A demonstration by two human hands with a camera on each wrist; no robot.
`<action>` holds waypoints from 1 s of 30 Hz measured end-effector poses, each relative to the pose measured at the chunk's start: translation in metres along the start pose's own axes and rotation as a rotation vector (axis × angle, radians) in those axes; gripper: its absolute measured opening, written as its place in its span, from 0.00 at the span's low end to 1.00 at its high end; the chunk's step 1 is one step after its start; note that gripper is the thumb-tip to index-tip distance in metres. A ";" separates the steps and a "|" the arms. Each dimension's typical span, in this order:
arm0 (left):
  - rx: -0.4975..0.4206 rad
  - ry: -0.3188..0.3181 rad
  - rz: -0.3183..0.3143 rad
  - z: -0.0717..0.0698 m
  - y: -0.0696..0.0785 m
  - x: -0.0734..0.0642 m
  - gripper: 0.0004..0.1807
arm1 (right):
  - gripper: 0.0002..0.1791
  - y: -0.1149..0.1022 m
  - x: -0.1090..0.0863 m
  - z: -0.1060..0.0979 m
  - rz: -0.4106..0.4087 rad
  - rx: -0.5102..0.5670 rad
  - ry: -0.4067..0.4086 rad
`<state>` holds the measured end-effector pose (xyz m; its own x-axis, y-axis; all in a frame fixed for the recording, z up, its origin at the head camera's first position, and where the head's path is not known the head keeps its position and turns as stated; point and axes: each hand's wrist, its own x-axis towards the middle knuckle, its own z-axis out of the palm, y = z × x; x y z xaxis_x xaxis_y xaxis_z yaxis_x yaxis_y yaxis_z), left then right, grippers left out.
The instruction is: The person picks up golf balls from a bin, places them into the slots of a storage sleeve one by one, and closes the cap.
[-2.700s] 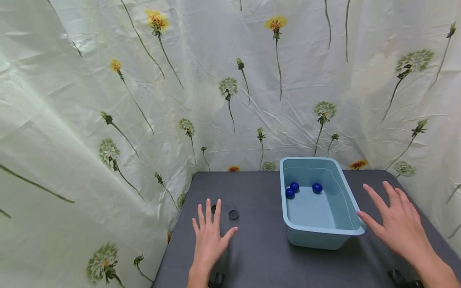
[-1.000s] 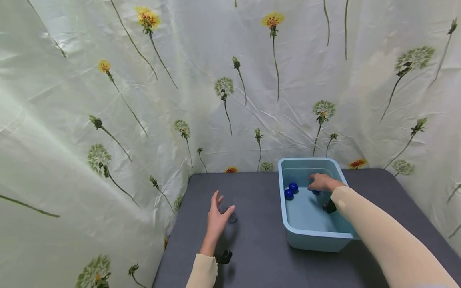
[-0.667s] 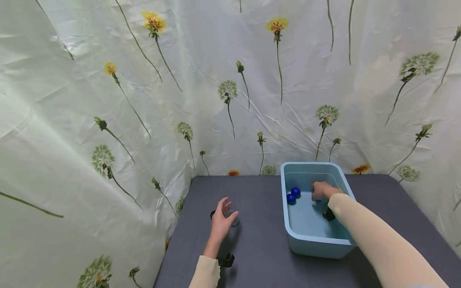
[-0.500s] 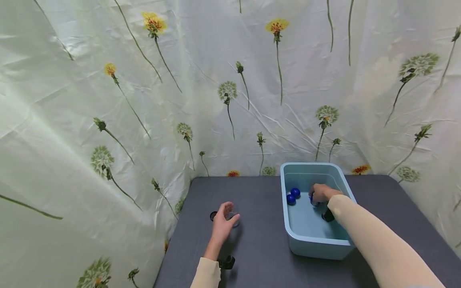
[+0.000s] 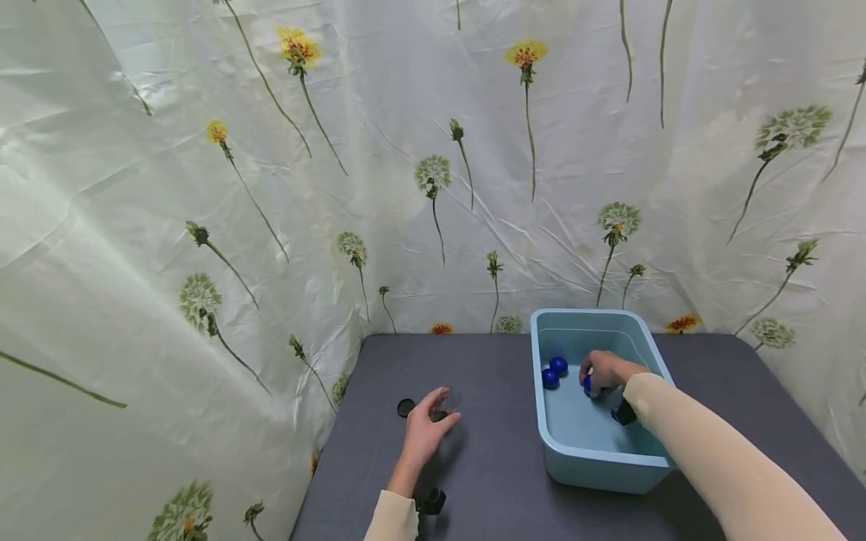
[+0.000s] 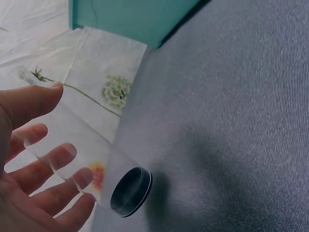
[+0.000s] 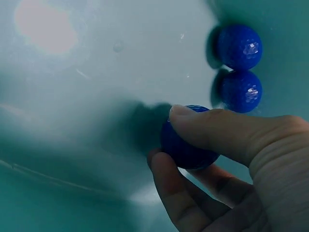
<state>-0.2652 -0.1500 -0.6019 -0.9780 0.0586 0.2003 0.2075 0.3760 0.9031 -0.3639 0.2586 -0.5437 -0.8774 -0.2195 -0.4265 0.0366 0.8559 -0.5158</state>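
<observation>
My left hand (image 5: 422, 434) holds a clear tube (image 6: 99, 147) with its thumb on one side and fingers curled on the other. The tube leans, and its black end (image 6: 130, 192) points down toward the table; whether it touches the cloth I cannot tell. Beside this hand lies a small round black cap (image 5: 406, 408). Inside the light blue bin (image 5: 602, 453), my right hand (image 5: 605, 370) pinches a blue golf ball (image 7: 187, 145) between thumb and fingers. Two more blue golf balls, one (image 7: 240, 47) and another (image 7: 241, 91), sit touching each other by the bin's side wall.
The bin stands on the right part of a dark grey table (image 5: 487, 451). A pale curtain (image 5: 379, 188) printed with dandelions hangs behind the table and along its left side. Both wrists carry small black cameras.
My right hand came from outside the bin, reached inside and took hold of one golf ball. My left hand closed in on the tube and now grips it. The view shifted slightly.
</observation>
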 end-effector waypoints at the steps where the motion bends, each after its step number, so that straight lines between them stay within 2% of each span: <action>1: -0.004 0.003 0.006 0.001 0.001 -0.001 0.30 | 0.17 0.000 -0.001 -0.001 -0.013 0.003 -0.004; 11: 0.000 0.038 0.081 -0.002 0.022 -0.008 0.31 | 0.20 -0.009 -0.021 -0.012 -0.168 0.012 -0.021; 17: 0.008 0.047 0.071 -0.004 0.029 -0.011 0.34 | 0.19 -0.018 -0.033 -0.020 -0.261 -0.028 0.009; 24: 0.001 0.053 0.057 -0.004 0.037 -0.019 0.25 | 0.21 -0.032 -0.051 -0.026 -0.305 -0.044 0.028; 30: 0.001 0.060 0.077 -0.006 0.044 -0.024 0.25 | 0.21 -0.042 -0.071 -0.027 -0.362 -0.022 0.082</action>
<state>-0.2323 -0.1407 -0.5641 -0.9559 0.0316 0.2919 0.2822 0.3732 0.8838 -0.3163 0.2507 -0.4712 -0.8670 -0.4725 -0.1584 -0.2927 0.7400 -0.6056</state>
